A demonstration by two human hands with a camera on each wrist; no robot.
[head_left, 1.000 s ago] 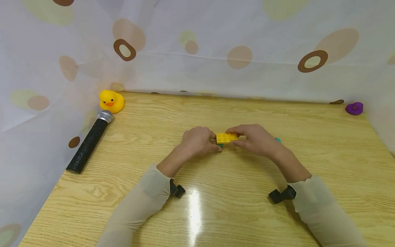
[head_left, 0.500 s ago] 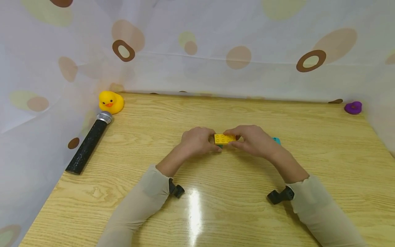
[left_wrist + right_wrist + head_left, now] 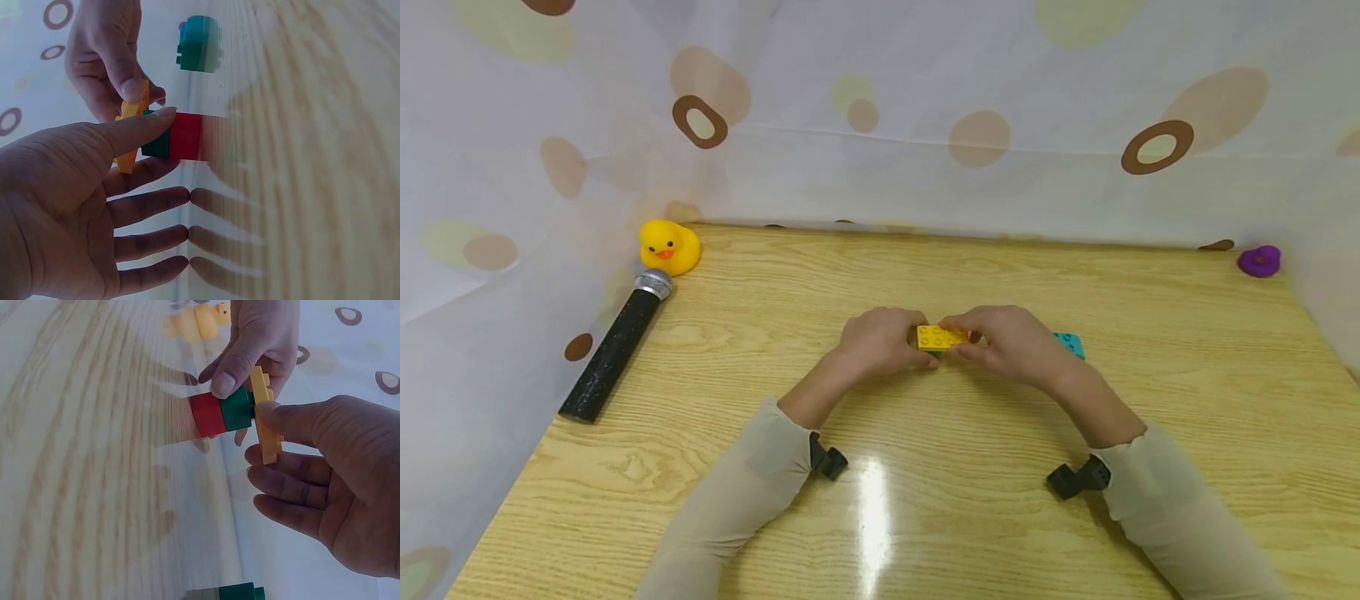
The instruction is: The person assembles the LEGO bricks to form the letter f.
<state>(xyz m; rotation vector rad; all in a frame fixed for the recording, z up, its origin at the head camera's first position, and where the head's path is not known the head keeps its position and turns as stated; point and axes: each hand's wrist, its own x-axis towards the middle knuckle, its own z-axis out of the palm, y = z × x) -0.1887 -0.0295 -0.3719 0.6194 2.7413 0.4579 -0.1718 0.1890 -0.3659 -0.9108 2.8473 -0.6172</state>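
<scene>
A red brick [image 3: 207, 414] stands on the table with a green brick [image 3: 237, 409] on top. My left hand [image 3: 880, 342] pinches this stack at the green brick between thumb and index finger; its other fingers extend near the tabletop. Above the green brick is a flat yellow brick [image 3: 932, 337], studs up. My right hand [image 3: 1015, 343] pinches the yellow brick by its right part. In the right wrist view the yellow brick tilts slightly, and a green stud shows in a narrow gap beneath it.
A turquoise piece [image 3: 201, 30] on a green brick [image 3: 194, 57] stands right of the hands, partly hidden by the right wrist in the head view. A microphone [image 3: 617, 346] and yellow duck [image 3: 670, 248] lie at left. A purple duck [image 3: 1259, 262] sits far right.
Both hands stay at the stack. The right hand and yellow brick have shifted slightly left, and more of the turquoise piece shows behind the right wrist.
</scene>
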